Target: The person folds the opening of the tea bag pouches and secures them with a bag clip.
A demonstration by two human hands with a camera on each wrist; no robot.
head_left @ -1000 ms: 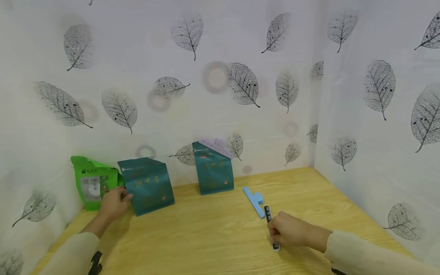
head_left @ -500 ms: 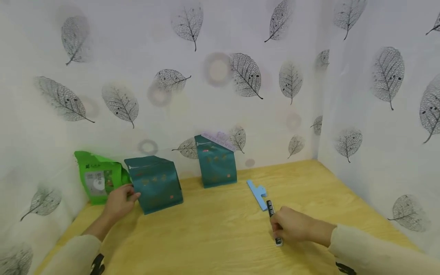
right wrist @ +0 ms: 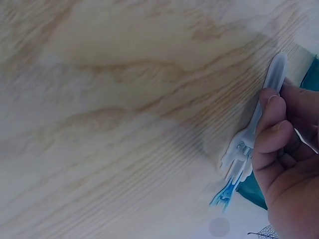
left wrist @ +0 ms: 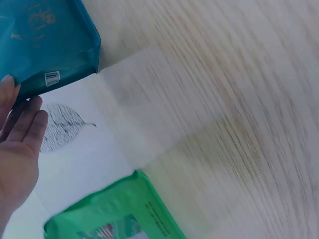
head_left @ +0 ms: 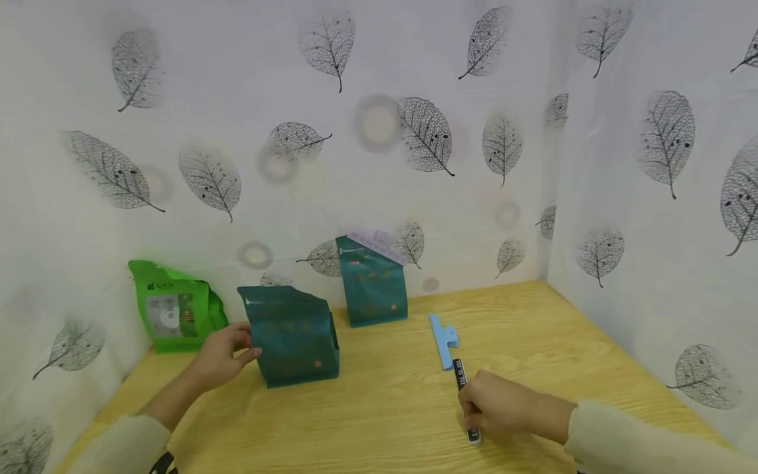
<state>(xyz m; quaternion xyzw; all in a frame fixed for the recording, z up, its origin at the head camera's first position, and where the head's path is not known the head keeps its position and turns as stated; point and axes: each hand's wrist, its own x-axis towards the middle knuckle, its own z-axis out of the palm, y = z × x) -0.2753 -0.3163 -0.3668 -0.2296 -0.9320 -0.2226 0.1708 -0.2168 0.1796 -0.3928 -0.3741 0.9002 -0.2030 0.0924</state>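
In the head view my left hand pinches the left side edge of a teal pouch standing at the left middle of the table. The left wrist view has the thumb on one face of this teal pouch and the fingers behind it. Its top slants down to the right. My right hand grips a white bag clip with a piano-key pattern, low over the table at the right. Seen from the right wrist, the white clip runs between thumb and fingers, its spring part showing below them.
Against the back wall stands another teal pouch, a lilac bag clip across its slanted top. A green pouch leans at the back left. Just beyond the white clip lies a light blue bag clip on the wooden table.
My left hand has brought the teal pouch to the right and nearer, away from the green pouch. The right hand stays in about the same place with the white clip.
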